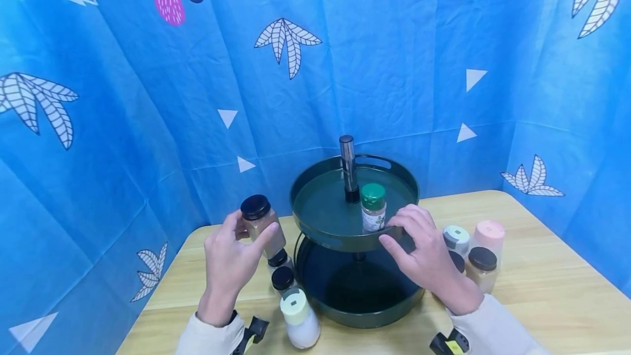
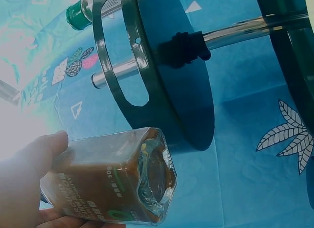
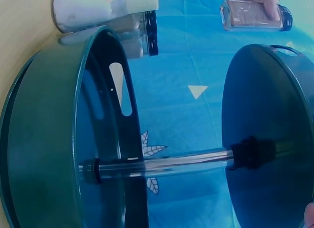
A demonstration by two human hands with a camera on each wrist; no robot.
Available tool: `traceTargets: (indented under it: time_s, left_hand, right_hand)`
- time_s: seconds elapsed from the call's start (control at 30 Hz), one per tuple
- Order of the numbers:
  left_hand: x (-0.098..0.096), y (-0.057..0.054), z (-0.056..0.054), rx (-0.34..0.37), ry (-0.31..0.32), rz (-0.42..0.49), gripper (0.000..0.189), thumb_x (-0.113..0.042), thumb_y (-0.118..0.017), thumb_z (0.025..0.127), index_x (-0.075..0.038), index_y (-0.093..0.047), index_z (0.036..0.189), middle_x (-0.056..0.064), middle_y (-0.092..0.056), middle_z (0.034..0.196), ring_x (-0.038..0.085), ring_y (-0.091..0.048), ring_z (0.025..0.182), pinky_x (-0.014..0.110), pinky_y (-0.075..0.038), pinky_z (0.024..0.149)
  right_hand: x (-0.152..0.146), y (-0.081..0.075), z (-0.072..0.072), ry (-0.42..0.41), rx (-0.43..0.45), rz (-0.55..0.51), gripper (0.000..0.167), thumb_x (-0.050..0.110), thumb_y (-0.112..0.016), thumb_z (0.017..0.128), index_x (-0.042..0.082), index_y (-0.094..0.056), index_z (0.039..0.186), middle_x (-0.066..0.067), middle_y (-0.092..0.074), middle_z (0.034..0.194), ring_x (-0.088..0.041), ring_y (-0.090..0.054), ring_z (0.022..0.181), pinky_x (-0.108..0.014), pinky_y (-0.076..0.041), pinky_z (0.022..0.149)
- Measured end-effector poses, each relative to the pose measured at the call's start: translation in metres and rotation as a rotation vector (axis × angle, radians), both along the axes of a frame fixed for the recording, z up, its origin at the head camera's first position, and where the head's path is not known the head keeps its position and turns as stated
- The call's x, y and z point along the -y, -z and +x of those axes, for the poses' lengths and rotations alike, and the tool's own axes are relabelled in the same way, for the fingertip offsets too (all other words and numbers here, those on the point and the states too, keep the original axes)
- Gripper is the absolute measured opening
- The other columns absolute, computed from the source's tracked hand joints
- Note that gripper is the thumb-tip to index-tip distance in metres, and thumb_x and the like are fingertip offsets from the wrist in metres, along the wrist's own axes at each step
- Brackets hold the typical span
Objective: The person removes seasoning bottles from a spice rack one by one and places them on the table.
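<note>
My left hand holds a square glass spice jar with a black lid and brown powder inside, tilted, left of a dark green two-tier round tray stand. In the left wrist view the jar's clear base faces the stand, with the thumb along one side. A spice bottle with a green cap stands on the upper tier near its post. Beside that bottle, my right hand is at the front right rim, thumb and fingers apart. Only a fingertip of it shows in the right wrist view.
Left of the stand are two black-lidded jars and a white shaker with a pale lid. More black-lidded jars, a pink-topped shaker and a grey-topped one stand at right. Blue patterned cloth surrounds the wooden table.
</note>
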State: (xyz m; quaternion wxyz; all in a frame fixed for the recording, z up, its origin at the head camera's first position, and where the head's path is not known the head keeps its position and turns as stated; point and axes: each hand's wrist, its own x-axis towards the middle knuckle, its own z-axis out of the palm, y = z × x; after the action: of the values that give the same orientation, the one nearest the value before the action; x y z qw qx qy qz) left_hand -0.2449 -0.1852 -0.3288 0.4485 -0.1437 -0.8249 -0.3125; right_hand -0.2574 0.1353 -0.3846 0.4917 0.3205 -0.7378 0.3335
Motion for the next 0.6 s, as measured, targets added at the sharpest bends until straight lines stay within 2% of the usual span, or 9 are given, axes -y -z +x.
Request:
traceTargets:
  time_s: [0.27,0.6]
  left_hand:
    - [0.0006,0.0029,0.0013,0.006,-0.014,0.003,0.048,-0.022,-0.089,0.070,0.003,-0.066,0.103,0.013,-0.071,0.084,0.024,-0.067,0.072,0.042,-0.056,0.061]
    - [0.0021,0.0097,0.0024,0.065,-0.038,0.015,0.049,-0.025,-0.088,0.071,0.004,-0.066,0.104,0.013,-0.071,0.086,0.024,-0.067,0.074,0.043,-0.057,0.065]
  right_hand:
    - [0.0000,-0.0002,0.0004,-0.003,0.002,-0.001,0.042,0.048,-0.054,0.097,0.007,-0.067,0.098,-0.009,-0.065,0.101,-0.028,-0.053,0.102,-0.019,-0.035,0.100]
    - [-0.0002,0.0009,0.0004,-0.003,-0.001,-0.005,0.042,0.048,-0.054,0.097,0.008,-0.067,0.098,-0.008,-0.064,0.101,-0.028,-0.052,0.102,-0.020,-0.036,0.098]
